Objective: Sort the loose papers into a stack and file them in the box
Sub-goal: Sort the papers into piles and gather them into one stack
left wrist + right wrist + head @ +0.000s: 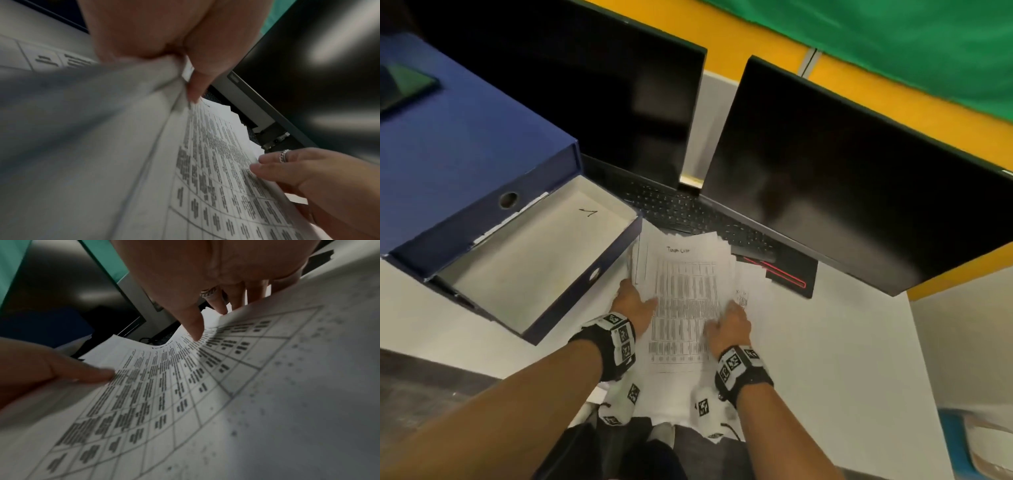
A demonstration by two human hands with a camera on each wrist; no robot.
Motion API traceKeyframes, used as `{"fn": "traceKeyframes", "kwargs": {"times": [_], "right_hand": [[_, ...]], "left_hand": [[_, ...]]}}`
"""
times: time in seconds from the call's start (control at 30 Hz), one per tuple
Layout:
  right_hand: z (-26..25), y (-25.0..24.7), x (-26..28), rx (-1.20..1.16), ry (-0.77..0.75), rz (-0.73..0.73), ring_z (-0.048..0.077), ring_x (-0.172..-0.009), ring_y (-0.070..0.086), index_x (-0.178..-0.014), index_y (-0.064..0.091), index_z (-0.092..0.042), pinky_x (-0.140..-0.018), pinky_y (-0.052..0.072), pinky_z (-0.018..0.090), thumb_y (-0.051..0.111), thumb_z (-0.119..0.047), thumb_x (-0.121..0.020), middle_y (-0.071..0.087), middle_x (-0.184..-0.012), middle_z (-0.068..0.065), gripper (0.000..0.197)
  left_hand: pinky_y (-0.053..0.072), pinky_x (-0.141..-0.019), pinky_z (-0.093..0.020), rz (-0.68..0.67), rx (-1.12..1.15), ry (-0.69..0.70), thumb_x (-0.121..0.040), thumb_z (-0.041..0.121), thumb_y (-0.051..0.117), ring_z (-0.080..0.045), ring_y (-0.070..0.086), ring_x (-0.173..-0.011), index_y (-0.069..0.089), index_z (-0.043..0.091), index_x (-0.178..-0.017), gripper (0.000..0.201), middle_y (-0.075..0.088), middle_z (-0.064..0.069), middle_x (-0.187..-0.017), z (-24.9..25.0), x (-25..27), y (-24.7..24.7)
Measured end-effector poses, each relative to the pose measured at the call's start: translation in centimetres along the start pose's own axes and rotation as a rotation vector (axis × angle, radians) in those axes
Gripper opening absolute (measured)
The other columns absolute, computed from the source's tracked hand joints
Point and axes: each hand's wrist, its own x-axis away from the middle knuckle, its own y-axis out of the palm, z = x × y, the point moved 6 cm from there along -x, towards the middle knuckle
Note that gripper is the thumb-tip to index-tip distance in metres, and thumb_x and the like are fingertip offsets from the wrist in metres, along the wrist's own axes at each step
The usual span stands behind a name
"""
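I am gripping the papers [685, 301] at both side edges, and the risk is that the uneven sheets fanning out at the far end are going to slide free or crumple, because they are not yet squared and I am only catching part of the pile. Those far corners are lying over the keyboard [681, 212], so a hasty lift could be snagging them there. The top sheet is also bowing upward in the right wrist view, so squeezing inward harder could be creasing it.

My left hand [631, 301] is clamping the left edge, thumb on top and the paper bunching under it. My right hand [731, 325] is holding the right edge, thumb resting on the printed table while the other fingers are curling beneath the sheets. Both forearms are reaching forward, wrists low over the desk [852, 359].

The papers are lying on the desk between my hands, just beside the open box [616, 251], which is sitting to the left with its white inside showing. Nothing of the pile is sitting in it yet.
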Motion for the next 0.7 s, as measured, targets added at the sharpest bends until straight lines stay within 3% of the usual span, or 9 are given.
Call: {"fn": "traceKeyframes", "kwargs": {"times": [0.1, 0.2, 0.27, 0.37, 0.47, 0.53, 0.6, 0.7], "right_hand": [[0.8, -0.5, 0.2, -0.014, 0.016, 0.03, 0.029, -0.145, 0.026, -0.154, 0.02, -0.005, -0.116, 0.025, 0.033, 0.06, -0.035, -0.094, 0.022, -0.161, 0.009, 0.078], [1.9, -2.8, -0.1, -0.177, 0.028, 0.043, 0.027, -0.146, 0.026, -0.154, 0.02, -0.007, -0.118, 0.023, 0.033, 0.078, -0.048, -0.078, 0.026, -0.159, 0.009, 0.104], [1.7, -4.8, 0.0, -0.449, 0.017, 0.03, 0.025, -0.142, 0.036, -0.154, 0.023, -0.014, -0.116, 0.03, 0.037, 0.087, -0.037, -0.07, 0.034, -0.156, 0.006, 0.109], [0.1, -8.6, 0.9, -0.902, -0.022, -0.007, 0.027, -0.112, 0.066, -0.141, 0.047, -0.017, -0.098, 0.052, 0.045, 0.089, -0.015, -0.062, 0.064, -0.13, 0.011, 0.091], [-2.3, -13.2, 2.5, -1.149, -0.158, 0.058, 0.027, -0.09, 0.074, -0.11, 0.069, -0.008, -0.077, 0.061, 0.04, 0.083, -0.012, -0.058, 0.076, -0.101, 0.011, 0.054], [-3.7, -16.1, 4.1, -1.2, -0.308, 0.167, 0.025, -0.086, 0.074, -0.102, 0.071, -0.004, -0.072, 0.059, 0.032, 0.086, -0.014, -0.056, 0.077, -0.094, 0.007, 0.05], [-5.0, -17.6, 5.8, -1.175, -0.427, 0.238, 0.017, -0.086, 0.073, -0.101, 0.07, -0.004, -0.072, 0.057, 0.025, 0.085, -0.005, -0.06, 0.077, -0.092, 0.0, 0.044], [-5.5, -17.0, 6.7, -1.096, -0.477, 0.255, 0.016, -0.092, 0.073, -0.107, 0.068, -0.008, -0.074, 0.058, 0.024, 0.083, 0.011, -0.064, 0.077, -0.096, 0.0, 0.048]], "left_hand": [[0.056, -0.079, -0.034, 0.021, -0.012, 0.097, -0.093, 0.01, 0.054, -0.027, 0.064, -0.092, 0.038, 0.021, -0.131, 0.043, 0.062, -0.008, -0.113, 1.1, 0.7, -0.4], [0.05, -0.055, -0.023, 0.018, 0.036, 0.257, -0.092, 0.007, 0.059, -0.013, 0.063, -0.073, 0.047, 0.029, -0.114, 0.033, 0.065, -0.003, -0.104, 3.3, 2.3, -1.6], [0.049, -0.05, -0.021, -0.017, 0.077, 0.366, -0.092, 0.009, 0.063, -0.011, 0.062, -0.069, 0.049, 0.032, -0.112, 0.034, 0.062, 0.002, -0.098, 5.1, 3.8, -2.5], [0.057, -0.064, -0.022, -0.079, 0.188, 0.507, -0.09, 0.013, 0.067, -0.007, 0.067, -0.082, 0.053, 0.032, -0.11, 0.031, 0.064, 0.008, -0.099, 8.2, 6.3, -4.8], [0.061, -0.073, -0.034, -0.098, 0.392, 0.614, -0.087, 0.016, 0.071, -0.009, 0.072, -0.088, 0.059, 0.029, -0.11, 0.029, 0.071, 0.004, -0.103, 10.9, 8.5, -7.2], [0.06, -0.075, -0.033, -0.057, 0.488, 0.724, -0.088, 0.021, 0.07, -0.014, 0.071, -0.095, 0.06, 0.021, -0.116, 0.03, 0.071, 0.002, -0.108, 12.1, 9.6, -8.4], [0.058, -0.08, -0.029, 0.006, 0.464, 0.814, -0.092, 0.03, 0.064, -0.012, 0.068, -0.103, 0.056, 0.017, -0.124, 0.036, 0.069, 0.003, -0.114, 12.1, 9.7, -9.0], [0.056, -0.09, -0.04, -0.009, 0.363, 0.765, -0.089, 0.045, 0.064, -0.015, 0.062, -0.115, 0.046, 0.016, -0.136, 0.058, 0.064, 0.002, -0.125, 10.2, 7.8, -8.1]]}}
